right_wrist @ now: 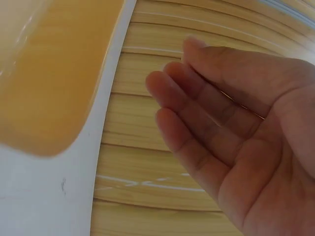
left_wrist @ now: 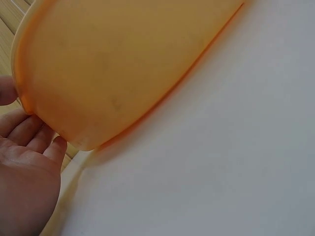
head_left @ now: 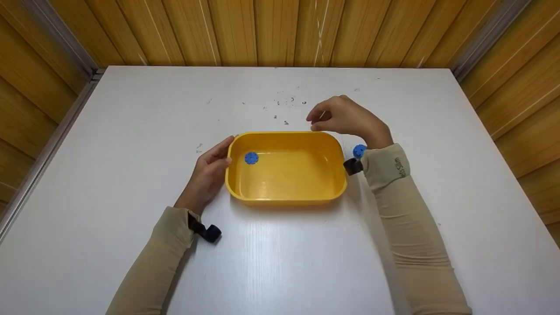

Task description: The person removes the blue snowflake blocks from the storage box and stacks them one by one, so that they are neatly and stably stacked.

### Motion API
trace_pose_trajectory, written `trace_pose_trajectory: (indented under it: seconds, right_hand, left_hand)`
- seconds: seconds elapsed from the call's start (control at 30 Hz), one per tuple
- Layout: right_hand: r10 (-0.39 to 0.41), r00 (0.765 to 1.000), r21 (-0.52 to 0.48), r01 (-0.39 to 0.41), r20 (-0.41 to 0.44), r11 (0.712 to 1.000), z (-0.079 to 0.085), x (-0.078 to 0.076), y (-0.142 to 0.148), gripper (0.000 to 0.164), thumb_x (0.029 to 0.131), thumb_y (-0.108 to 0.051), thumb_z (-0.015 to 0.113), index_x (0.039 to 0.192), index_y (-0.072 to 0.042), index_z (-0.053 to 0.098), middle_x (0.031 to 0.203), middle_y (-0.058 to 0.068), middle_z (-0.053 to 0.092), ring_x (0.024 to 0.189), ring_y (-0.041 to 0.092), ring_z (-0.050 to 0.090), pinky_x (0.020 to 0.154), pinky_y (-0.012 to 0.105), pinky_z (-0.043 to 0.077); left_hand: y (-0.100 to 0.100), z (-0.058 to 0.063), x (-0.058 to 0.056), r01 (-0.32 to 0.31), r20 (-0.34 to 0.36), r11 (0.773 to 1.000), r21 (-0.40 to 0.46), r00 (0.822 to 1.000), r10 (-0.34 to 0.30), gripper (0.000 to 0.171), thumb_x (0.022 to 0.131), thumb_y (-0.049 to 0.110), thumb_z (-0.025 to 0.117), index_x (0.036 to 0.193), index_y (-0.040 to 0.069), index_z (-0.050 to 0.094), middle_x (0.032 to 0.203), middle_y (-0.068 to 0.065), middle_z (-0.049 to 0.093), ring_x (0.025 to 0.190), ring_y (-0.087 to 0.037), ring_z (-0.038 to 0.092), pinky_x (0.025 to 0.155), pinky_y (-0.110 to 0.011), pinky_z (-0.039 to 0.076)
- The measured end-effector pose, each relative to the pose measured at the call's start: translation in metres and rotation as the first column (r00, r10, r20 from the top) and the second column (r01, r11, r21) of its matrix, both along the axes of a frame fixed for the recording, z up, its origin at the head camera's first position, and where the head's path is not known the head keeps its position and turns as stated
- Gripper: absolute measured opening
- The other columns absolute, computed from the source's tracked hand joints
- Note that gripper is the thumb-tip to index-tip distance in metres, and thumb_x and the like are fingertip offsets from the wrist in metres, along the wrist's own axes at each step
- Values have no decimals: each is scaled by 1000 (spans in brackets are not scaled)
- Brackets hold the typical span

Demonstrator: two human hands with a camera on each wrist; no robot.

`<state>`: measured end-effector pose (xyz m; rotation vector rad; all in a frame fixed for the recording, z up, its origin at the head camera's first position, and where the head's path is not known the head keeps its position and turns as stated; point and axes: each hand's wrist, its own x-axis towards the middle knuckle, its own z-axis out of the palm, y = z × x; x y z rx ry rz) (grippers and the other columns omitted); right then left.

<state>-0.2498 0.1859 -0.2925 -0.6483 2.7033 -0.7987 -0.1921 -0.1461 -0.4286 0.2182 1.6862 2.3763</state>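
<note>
A yellow plastic bin [head_left: 286, 200] with rounded corners is in the middle of the head view, its open top facing up. My left hand [head_left: 211, 170] holds its left end, thumb at the rim; in the left wrist view the other fingers [left_wrist: 29, 130] lie against the end wall. Inside the bin, toward the left, is a small blue disc with a notched edge [head_left: 251, 158]. Past the bin's far right corner hovers my right hand [head_left: 348, 114], its fingers loosely bent; the right wrist view shows nothing in the palm [right_wrist: 261, 182].
A second blue notched disc [head_left: 359, 151] is just right of the bin, partly hidden by the right wrist. Dark scuff marks [head_left: 286, 123] dot the white table [head_left: 131, 131] behind the bin. Wood-look panels [head_left: 275, 33] rise along the table's back and sides.
</note>
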Motion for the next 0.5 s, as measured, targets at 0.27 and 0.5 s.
trace_pose_trajectory:
  seconds: [0.27, 0.5]
  right_hand:
    - [114, 992, -6, -113, 55, 994, -6, -6, -42, 28, 95, -12, 71, 122, -3, 73, 119, 13, 75, 109, 27, 71, 99, 41, 58]
    - [192, 973, -10, -192, 132, 981, -16, -10, -72, 33, 97, -11, 69, 128, -3, 69, 127, 14, 72, 114, 27, 69, 103, 39, 57]
  left_hand:
    - [1, 1, 0, -4, 9, 1000, -3, 1000, 4, 62, 99, -6, 46, 159, 4, 32, 168, -6, 31, 156, -18, 29, 126, -31, 30]
    - [1, 3, -1, -3, 12, 1000, -2, 1000, 3, 62, 100, -6, 46, 159, 4, 32, 168, -6, 32, 157, -17, 28, 127, -31, 28]
